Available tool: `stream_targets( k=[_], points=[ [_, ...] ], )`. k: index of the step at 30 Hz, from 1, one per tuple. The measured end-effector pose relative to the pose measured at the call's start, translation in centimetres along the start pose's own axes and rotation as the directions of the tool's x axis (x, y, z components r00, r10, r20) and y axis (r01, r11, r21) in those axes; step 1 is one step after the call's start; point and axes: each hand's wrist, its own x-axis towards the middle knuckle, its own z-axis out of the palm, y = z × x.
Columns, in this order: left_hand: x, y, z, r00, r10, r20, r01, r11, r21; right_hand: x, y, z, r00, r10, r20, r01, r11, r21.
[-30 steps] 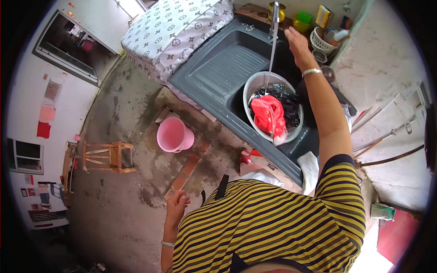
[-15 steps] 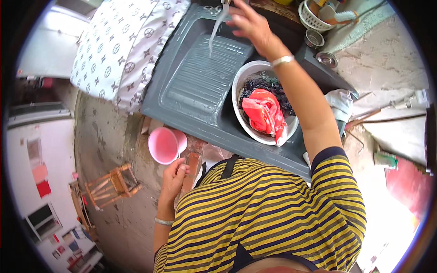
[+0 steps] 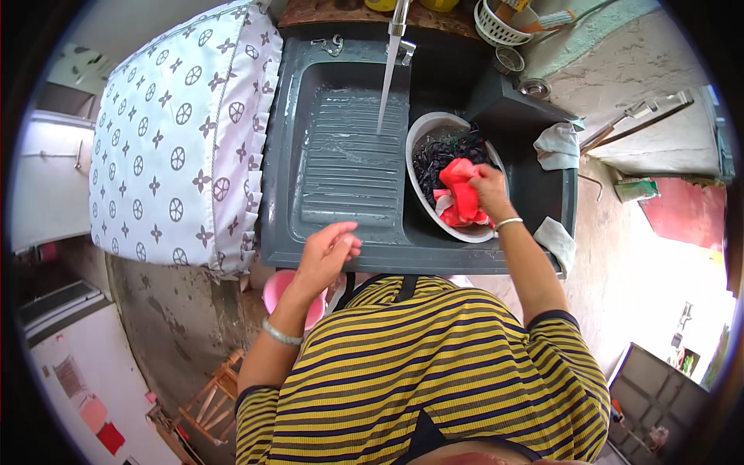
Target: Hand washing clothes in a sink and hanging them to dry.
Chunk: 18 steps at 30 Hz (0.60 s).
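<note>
My right hand (image 3: pixel 488 192) is closed on a red cloth (image 3: pixel 463 203), whose lower part lies in a pale round basin (image 3: pixel 418 182). Dark wet clothes (image 3: pixel 446 152) fill the rest of that basin, which stands in the right-hand bowl of a dark grey sink (image 3: pixel 333 252). Over the sink's front edge hovers my left hand (image 3: pixel 329 252), empty, with its fingers apart. To the left of the basin is a ribbed washboard surface (image 3: pixel 353 167), wet all over. Water runs onto it from a faucet (image 3: pixel 397 27) at the back.
A patterned white cover (image 3: pixel 167 147) drapes something left of the sink. Below the front edge stands a pink bucket (image 3: pixel 280 291), partly behind my left arm. Rags (image 3: pixel 556 147) hang on the sink's right rim. A white basket (image 3: pixel 500 27) sits at the back right.
My right hand has come down from the faucet and taken hold of the red cloth. My left hand has risen from beside the pink bucket to the sink's front edge.
</note>
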Motion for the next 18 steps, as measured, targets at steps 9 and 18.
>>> stream_targets(
  k=[9,18],
  points=[
    [10.9,5.7,4.3,0.962,-0.167,0.215,0.269,0.702,-0.659,-6.1,-22.8,4.4,0.929,-0.250,0.274,-0.115,0.508,0.854],
    [15.1,0.9,-3.1,0.958,0.071,-0.277,-0.267,0.572,-0.775,5.2,-21.8,5.4,0.944,-0.227,0.238,0.138,0.930,0.340]
  ],
)
